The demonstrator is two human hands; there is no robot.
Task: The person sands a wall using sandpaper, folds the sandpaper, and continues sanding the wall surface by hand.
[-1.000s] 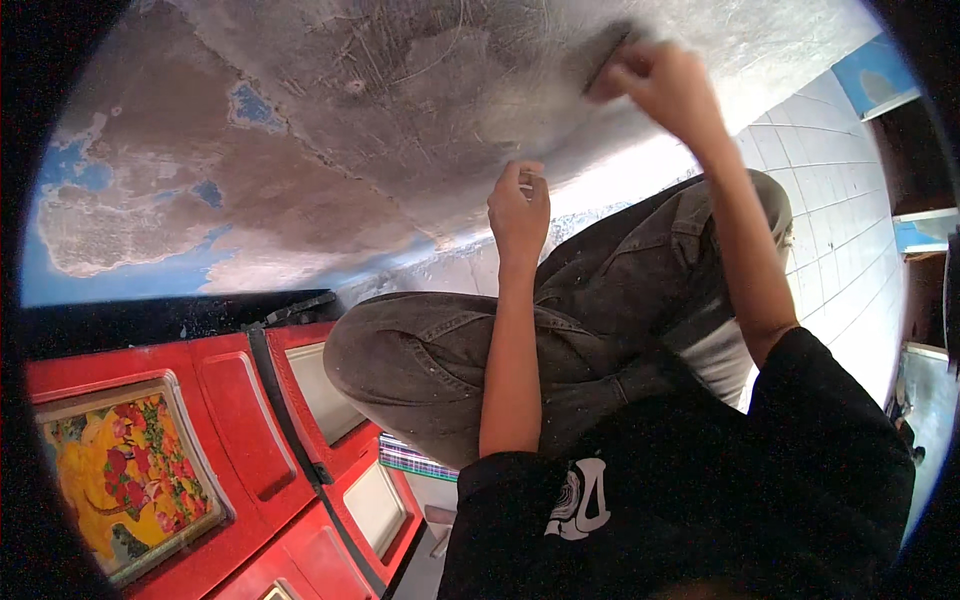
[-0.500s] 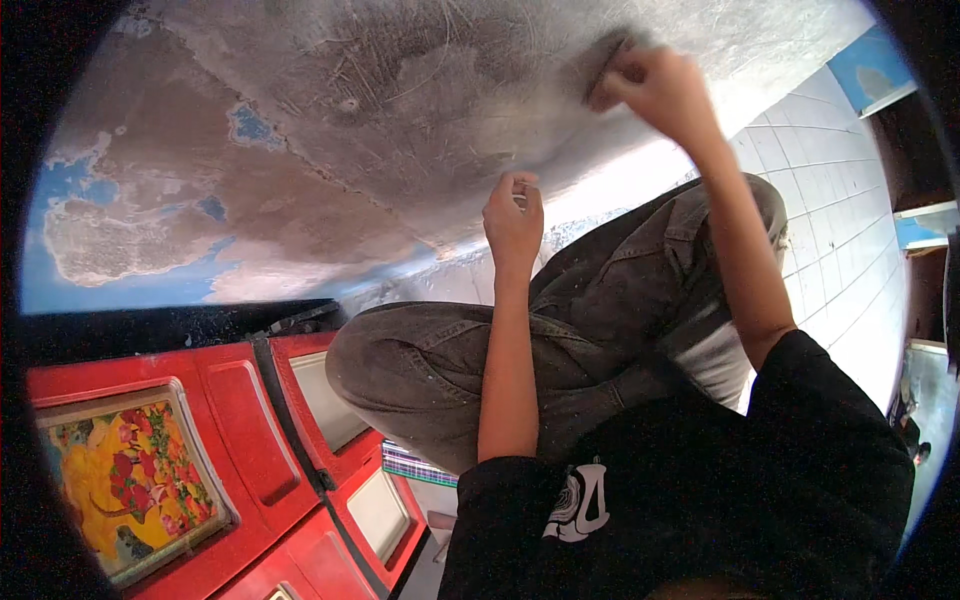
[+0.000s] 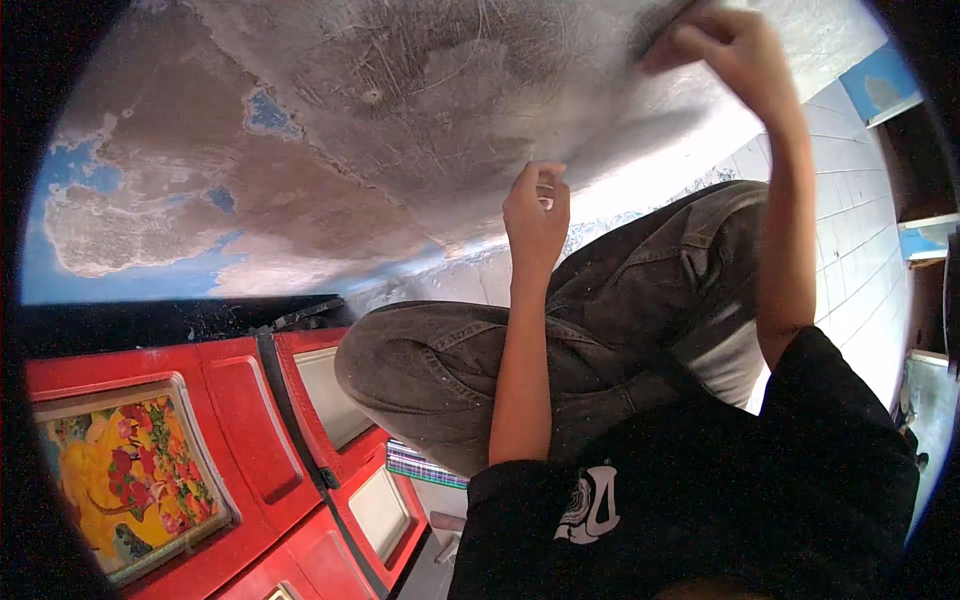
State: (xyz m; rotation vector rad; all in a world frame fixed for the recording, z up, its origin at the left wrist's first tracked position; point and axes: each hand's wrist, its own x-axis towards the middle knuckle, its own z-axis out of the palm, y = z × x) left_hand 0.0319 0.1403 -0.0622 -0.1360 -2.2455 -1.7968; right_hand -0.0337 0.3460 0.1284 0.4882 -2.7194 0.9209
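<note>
My right hand (image 3: 748,55) is high at the right against a worn wall (image 3: 420,95) of bare grey plaster. Its fingers are bent and closed over a dark, flat piece (image 3: 668,38) at the wall; motion blur and shadow hide what kind it is. Lower and nearer the middle, my left hand (image 3: 538,212) is raised by the wall's lower part. Its fingers curl toward the thumb with a small bright gap between them. Whether anything small sits in that pinch cannot be made out.
Blue paint patches (image 3: 270,113) with flaking edges remain on the wall at the left. A red cabinet (image 3: 255,425) with a flower picture (image 3: 140,470) stands at the lower left. My bent legs (image 3: 430,370) lie below the wall. White floor tiles (image 3: 850,210) run along the right.
My right hand has moved up and to the right along the wall. My left hand appears slightly farther right and keeps its curl. The whole view has shifted a little.
</note>
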